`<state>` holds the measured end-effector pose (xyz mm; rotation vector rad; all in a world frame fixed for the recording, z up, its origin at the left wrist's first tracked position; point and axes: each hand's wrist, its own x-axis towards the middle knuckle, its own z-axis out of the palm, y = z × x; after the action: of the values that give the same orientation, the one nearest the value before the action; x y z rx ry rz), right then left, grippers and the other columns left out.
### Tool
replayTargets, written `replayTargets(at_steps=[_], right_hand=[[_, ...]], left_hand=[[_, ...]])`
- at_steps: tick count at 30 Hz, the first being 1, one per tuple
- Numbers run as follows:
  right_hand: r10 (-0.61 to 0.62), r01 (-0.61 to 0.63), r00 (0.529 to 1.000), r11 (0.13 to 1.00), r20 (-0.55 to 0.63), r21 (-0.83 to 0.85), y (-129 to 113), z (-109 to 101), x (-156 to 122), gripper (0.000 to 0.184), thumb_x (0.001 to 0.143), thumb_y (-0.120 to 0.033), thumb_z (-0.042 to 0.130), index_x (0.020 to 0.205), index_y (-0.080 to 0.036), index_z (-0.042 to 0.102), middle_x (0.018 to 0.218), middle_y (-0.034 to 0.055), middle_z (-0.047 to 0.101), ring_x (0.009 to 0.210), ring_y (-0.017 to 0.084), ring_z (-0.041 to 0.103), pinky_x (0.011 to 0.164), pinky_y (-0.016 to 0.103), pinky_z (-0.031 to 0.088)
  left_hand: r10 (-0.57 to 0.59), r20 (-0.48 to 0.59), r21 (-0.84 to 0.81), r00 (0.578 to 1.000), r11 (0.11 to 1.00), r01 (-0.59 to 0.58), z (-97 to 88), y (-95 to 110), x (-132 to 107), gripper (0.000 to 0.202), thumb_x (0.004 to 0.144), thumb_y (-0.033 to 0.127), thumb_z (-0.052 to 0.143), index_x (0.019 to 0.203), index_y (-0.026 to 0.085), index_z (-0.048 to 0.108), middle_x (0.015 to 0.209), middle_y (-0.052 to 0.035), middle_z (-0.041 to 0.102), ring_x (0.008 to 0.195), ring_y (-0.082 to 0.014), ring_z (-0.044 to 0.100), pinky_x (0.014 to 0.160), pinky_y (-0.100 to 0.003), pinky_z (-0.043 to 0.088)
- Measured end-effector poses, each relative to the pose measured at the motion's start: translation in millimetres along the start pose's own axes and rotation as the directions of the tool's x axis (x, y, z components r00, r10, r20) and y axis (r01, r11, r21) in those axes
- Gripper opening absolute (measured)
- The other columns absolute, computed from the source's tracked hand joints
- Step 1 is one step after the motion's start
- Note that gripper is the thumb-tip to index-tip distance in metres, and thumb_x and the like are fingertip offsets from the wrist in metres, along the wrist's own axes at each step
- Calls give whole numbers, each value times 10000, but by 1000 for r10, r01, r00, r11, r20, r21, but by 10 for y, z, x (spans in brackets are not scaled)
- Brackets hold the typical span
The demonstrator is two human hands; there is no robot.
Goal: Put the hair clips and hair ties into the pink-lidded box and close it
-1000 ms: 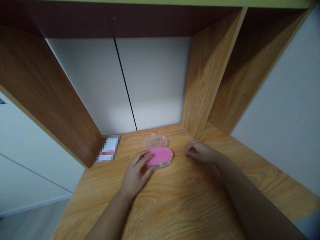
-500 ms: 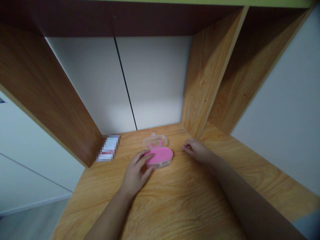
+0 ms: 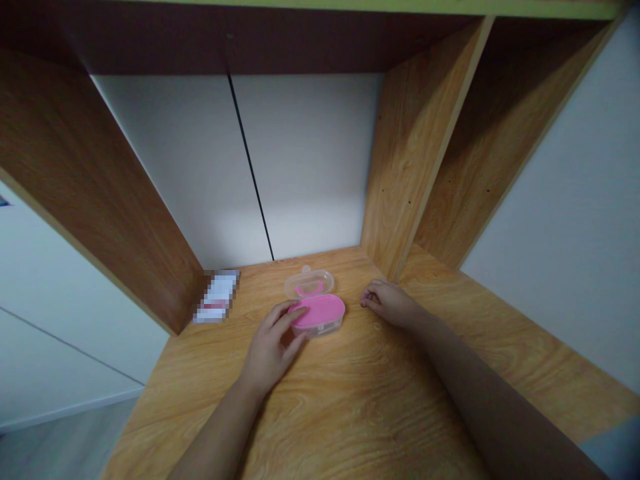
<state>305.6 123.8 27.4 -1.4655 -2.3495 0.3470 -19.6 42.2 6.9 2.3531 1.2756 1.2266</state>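
Note:
A small oval clear plastic box (image 3: 325,329) with a pink tray (image 3: 323,311) in its top stands on the wooden desk. Its clear lid (image 3: 310,283), with a pink handle, lies folded back behind it. My left hand (image 3: 273,343) grips the box's left end, fingers over the pink tray and thumb against the front wall. To the right of the box, my right hand (image 3: 387,301) is closed in a pinch just above the desk; whatever its fingertips hold is too small to make out. A thin pale ring (image 3: 377,327) lies on the wood below that hand.
A blurred white paper or packet (image 3: 217,297) lies at the back left by the wooden side panel (image 3: 115,180). White panels (image 3: 310,167) close off the back. An upright wooden divider (image 3: 400,173) stands behind my right hand, and a shelf (image 3: 300,40) hangs overhead.
My right hand has shifted slightly left, toward the box, with its fingers still pinched. The left hand and the box have stayed put.

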Motion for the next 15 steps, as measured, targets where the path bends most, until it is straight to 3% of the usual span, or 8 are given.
replayTargets(at_steps=[10, 15], right_hand=[[12, -11, 1000, 998, 16, -63, -66, 9, -5, 126, 904, -255, 598, 824, -183, 664, 885, 91, 675, 860, 219, 605, 800, 333, 442], [-71, 72, 990, 997, -119, 0, -239, 2, 10, 148, 958, -272, 549, 887, -186, 645, 922, 85, 651, 911, 221, 587, 841, 344, 441]], left_hand=[[7, -15, -10, 1000, 1000, -7, 3, 14, 11, 430, 905, 275, 661, 1329, 291, 595, 1357, -110, 571, 1265, -266, 571, 1077, -473, 502], [2, -6, -4, 1000, 1000, -2, 1, 10, 12, 441, 908, 263, 654, 1342, 292, 584, 1363, -108, 560, 1271, -261, 563, 1085, -468, 495]])
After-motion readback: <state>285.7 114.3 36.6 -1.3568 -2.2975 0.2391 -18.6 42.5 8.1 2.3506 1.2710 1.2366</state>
